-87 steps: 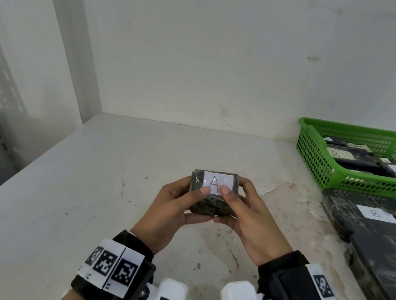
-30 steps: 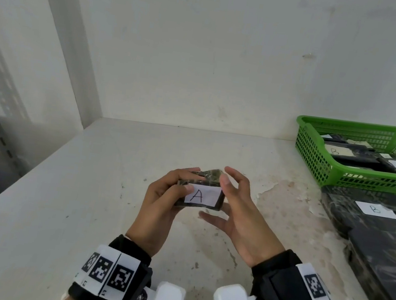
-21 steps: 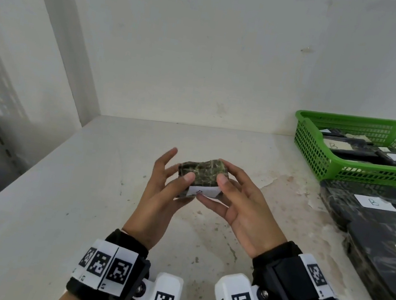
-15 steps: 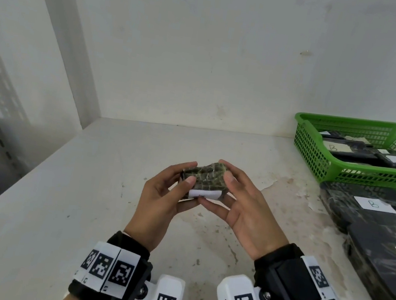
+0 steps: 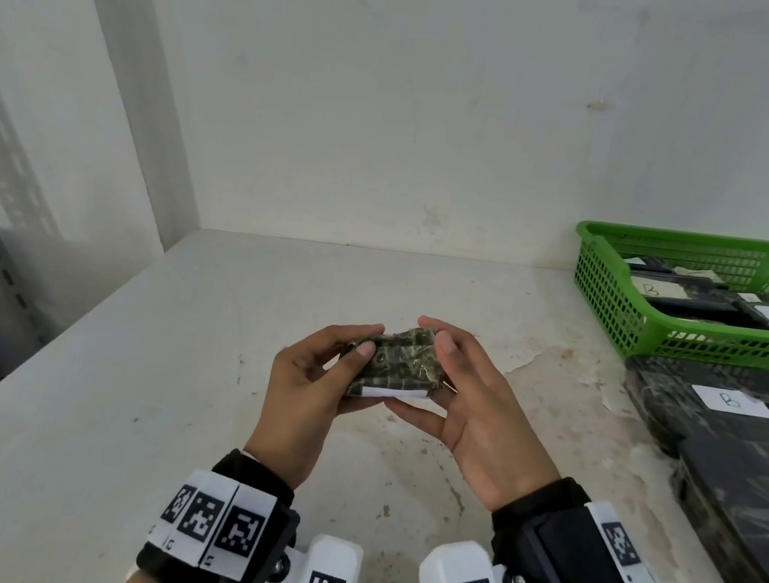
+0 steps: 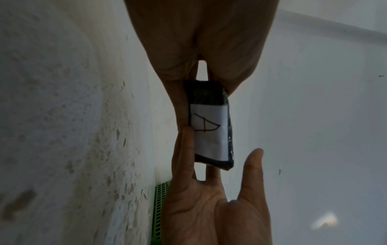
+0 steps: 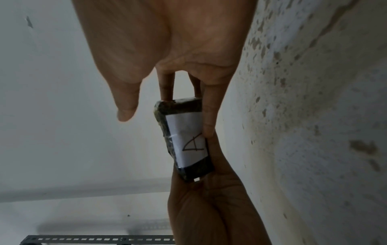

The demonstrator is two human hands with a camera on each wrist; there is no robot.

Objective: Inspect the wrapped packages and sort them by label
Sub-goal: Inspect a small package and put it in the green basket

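A small wrapped package [image 5: 395, 368] sits between both hands, lifted clear above the stained white table [image 5: 110, 401]. It is a dark block bound in clear film, mottled green and black on the side turned up in the head view. A white paper label [image 6: 209, 132] covers the underside, and only its edge shows from above as a thin white strip. Both wrist views show that label in full, with a hand-drawn letter A on it.

The left hand [image 5: 302, 408] grips the package's left end, thumb on the top side and curled fingers behind and under it. The right hand [image 5: 474, 412] holds the right end, with its fingers [image 6: 184, 149] running along the label side and the thumb resting on the upper edge. In the wrist views the right thumb appears slightly lifted off the film, so I cannot tell how firmly it presses.

Further right on the table lie larger dark wrapped packages [image 5: 721, 412], one with a white label marked B, just in front of a green basket [image 5: 604, 292]. The basket stands near the back wall [image 5: 400, 96] and holds more dark packages with labels, one reading B.
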